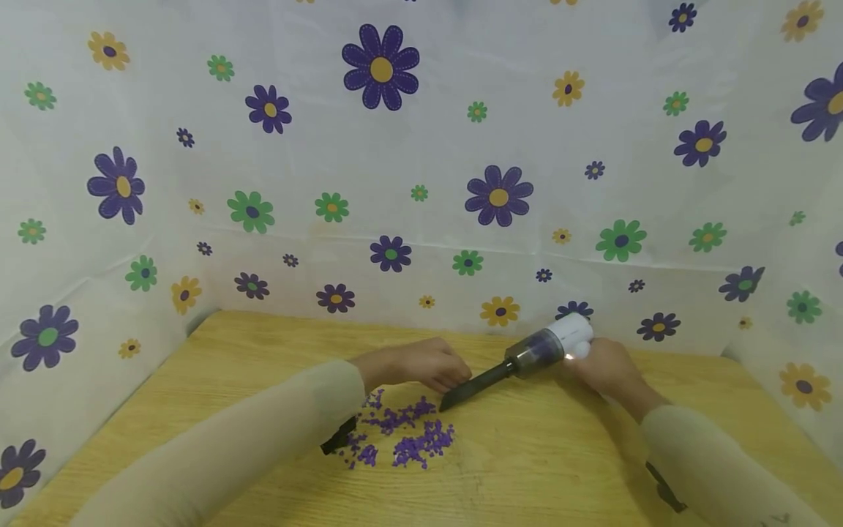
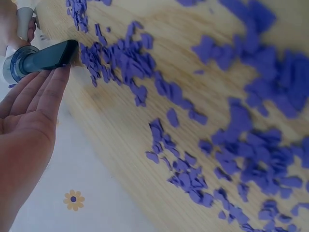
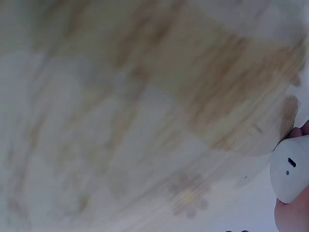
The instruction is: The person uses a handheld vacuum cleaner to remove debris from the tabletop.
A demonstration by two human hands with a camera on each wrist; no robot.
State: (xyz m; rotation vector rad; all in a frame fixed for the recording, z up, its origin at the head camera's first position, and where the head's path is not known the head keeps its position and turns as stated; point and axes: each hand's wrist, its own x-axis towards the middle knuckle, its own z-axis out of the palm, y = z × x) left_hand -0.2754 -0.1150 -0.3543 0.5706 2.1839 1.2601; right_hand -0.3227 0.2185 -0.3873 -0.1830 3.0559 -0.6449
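My right hand [image 1: 604, 366] grips a white handheld vacuum cleaner [image 1: 571, 334] with a clear dust cup [image 1: 536, 353]. Its flat black nozzle [image 1: 469, 390] slants down to the left, the tip close to a scatter of small purple scraps [image 1: 421, 444] on the table. Beside that tip is my left hand [image 1: 421, 364]. In the left wrist view its fingers [image 2: 44, 92] lie fairly straight, the fingertips touching or nearly touching the nozzle [image 2: 50, 55]. In the right wrist view only the white end of the vacuum [image 3: 292, 169] and part of the holding hand [image 3: 293, 212] show.
The wood-grain table [image 1: 540, 461] bears the scraps left of its middle. A white flower-printed cloth [image 1: 421, 146] hangs behind it and along both sides. Black straps [image 1: 339, 437] show at both wrists.
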